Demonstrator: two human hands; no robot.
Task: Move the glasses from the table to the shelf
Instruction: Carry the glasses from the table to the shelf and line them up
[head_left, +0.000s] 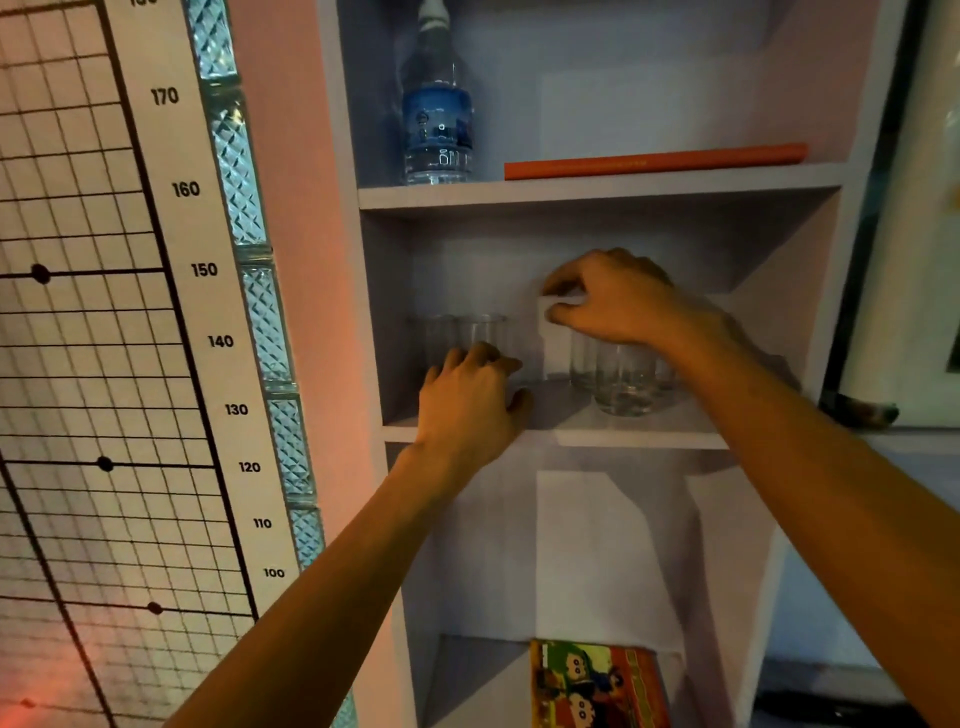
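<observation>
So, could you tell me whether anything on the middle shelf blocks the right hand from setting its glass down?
Nothing visible does. The right hand is over the glass, which already sits on the shelf; other glasses stand well left.

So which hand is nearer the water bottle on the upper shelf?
Left, narrowly. The left hand sits almost straight below the water bottle, at the front of the middle shelf. The right hand is higher but off to the bottle's right, over the glasses.
</observation>
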